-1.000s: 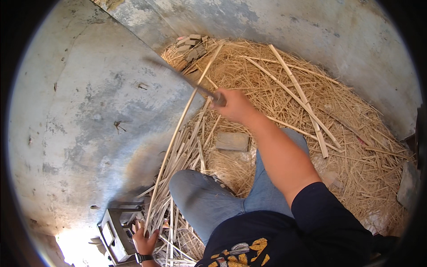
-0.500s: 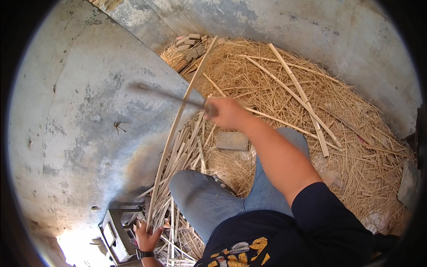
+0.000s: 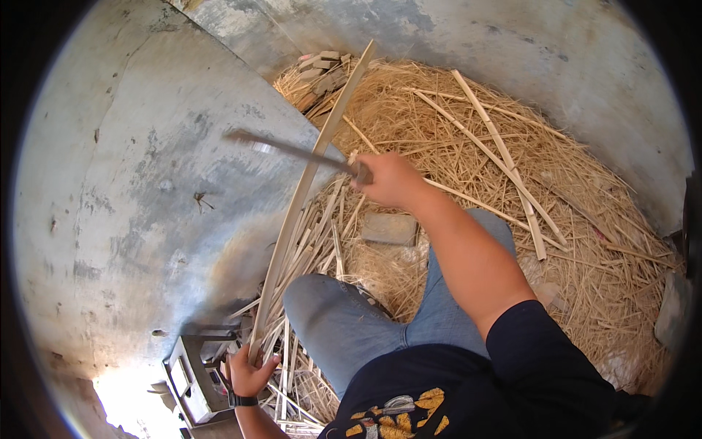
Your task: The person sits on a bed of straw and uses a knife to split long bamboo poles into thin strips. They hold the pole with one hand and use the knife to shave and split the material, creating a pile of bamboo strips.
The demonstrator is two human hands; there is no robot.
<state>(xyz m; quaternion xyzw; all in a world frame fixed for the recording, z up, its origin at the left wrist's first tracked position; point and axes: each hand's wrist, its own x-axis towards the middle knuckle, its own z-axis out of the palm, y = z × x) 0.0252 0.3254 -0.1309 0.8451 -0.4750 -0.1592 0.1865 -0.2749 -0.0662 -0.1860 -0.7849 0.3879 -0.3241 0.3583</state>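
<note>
My left hand point(image 3: 248, 372) is closed round the near end of a long, pale bamboo strip point(image 3: 291, 212). The strip slants up and away to the right, its far tip raised near the back wall. In front of me my right hand point(image 3: 393, 181) grips the handle of a long, narrow-bladed knife point(image 3: 292, 151). Its dark blade points left and crosses the strip in the picture; whether the two touch I cannot tell. Motion blurs the blade slightly.
Loose split strips point(image 3: 311, 234) lie beside my left leg. Shavings point(image 3: 468, 139) cover the floor, with a grey brick point(image 3: 389, 228) between my knees. Two flat strips point(image 3: 504, 157) cross at the right. Bricks point(image 3: 322, 66) are piled by the wall point(image 3: 139, 183); a stool-like frame point(image 3: 194, 380) stands lower left.
The strip has turned to show a broader face, and its far tip has shifted right. My right hand and the knife sit slightly farther right, with less blur. The whole view has shifted a little.
</note>
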